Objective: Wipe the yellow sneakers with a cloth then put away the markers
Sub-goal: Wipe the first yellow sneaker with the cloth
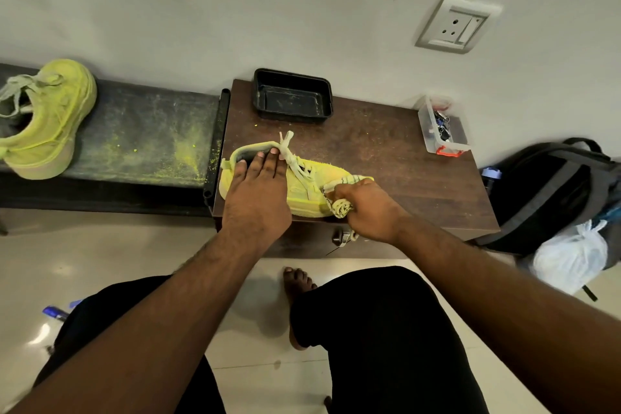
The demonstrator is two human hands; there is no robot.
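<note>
left fingers (265, 158): straight, close together, pressing flat on the heel end and collar of the sneaker; tips at the collar rim
left hand (257, 191): palm down over the rear half of the sneaker, pinning it to the worktop
right fingers (339, 193): curled round a bunched cloth, gripping it
right hand (368, 208): at the toe end, cloth pressed on the toe and near side of the sole
cloth (342, 207): pale, dark zigzag lines, rolled into a wad; one end sticks out over the toe
sneaker (304, 190): bright yellow, lying sideways on the worktop, heel left, toe right; off-white laces (291, 153) loose, ends poking up; fuzzy, dusty surface
worktop (386, 151): dark brown wood, small cabinet against the wall; yellow specks scattered on it
black tray (292, 96): at the back edge, behind the sneaker, scuffed inside
clear box (442, 126): back right corner, red latch, small dark clips inside
second sneaker (45, 121): same yellow, on a dark bench (144, 131) to the left, well apart; yellow dust streaked across the bench
markers (55, 312): blue, on the floor by the left knee, partly hidden
backpack (551, 191): dark, on the floor right of the cabinet, white plastic bag (571, 255) against it
</note>
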